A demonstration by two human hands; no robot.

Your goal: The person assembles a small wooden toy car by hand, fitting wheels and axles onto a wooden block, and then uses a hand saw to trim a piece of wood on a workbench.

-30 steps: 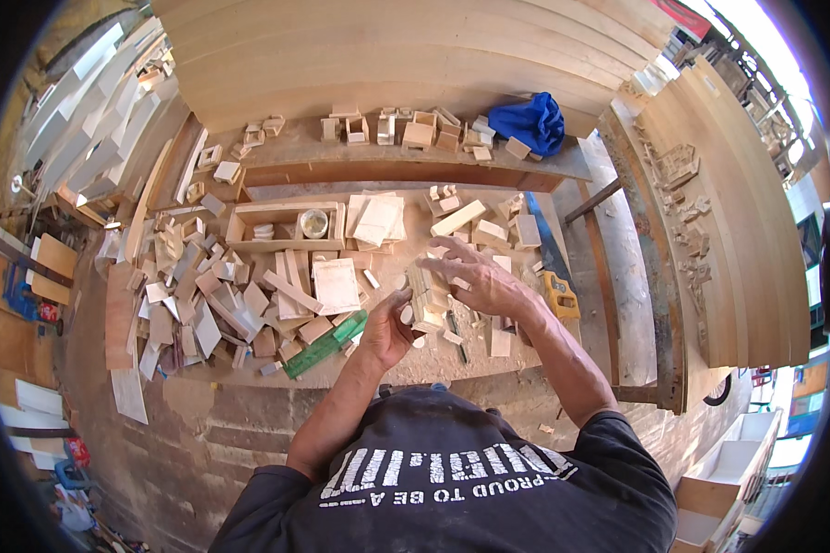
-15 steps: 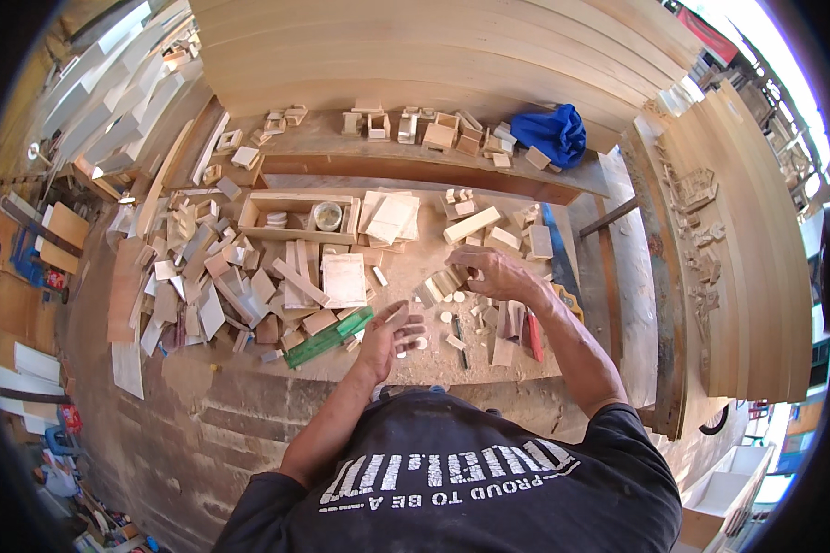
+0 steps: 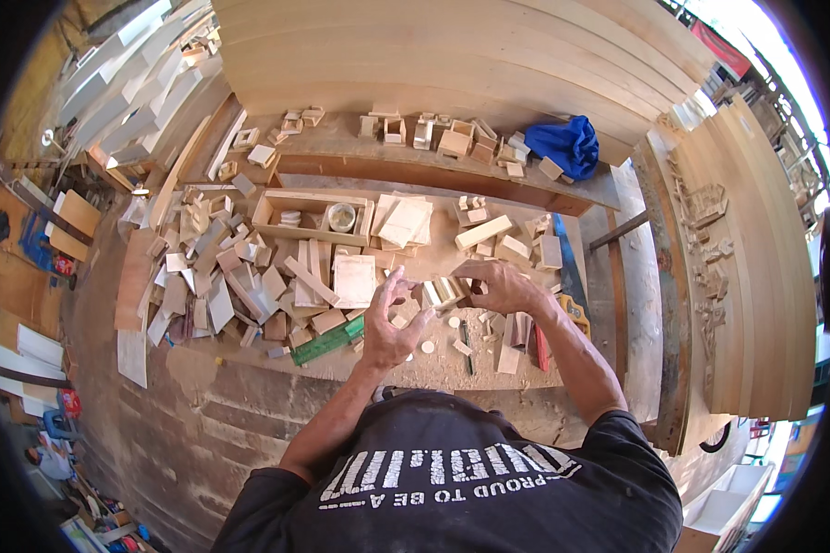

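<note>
Head view: the notched wood block [image 3: 444, 293] is up over the table [image 3: 433, 375], right between the two hands. Right hand [image 3: 502, 287] has it, fingers pinched on its right end. Left hand [image 3: 394, 321] is empty, thumb and fingers spread apart, with the block's left end sitting just to the right of that gap. So the right is the nearer one, already in contact; can't honestly tell if the left thumb is brushing the block, it's pretty small from up here. Long axis looks roughly left to right, hand to hand. Pencil [image 3: 468, 347] lies below, near the round discs [image 3: 427, 347].
</note>
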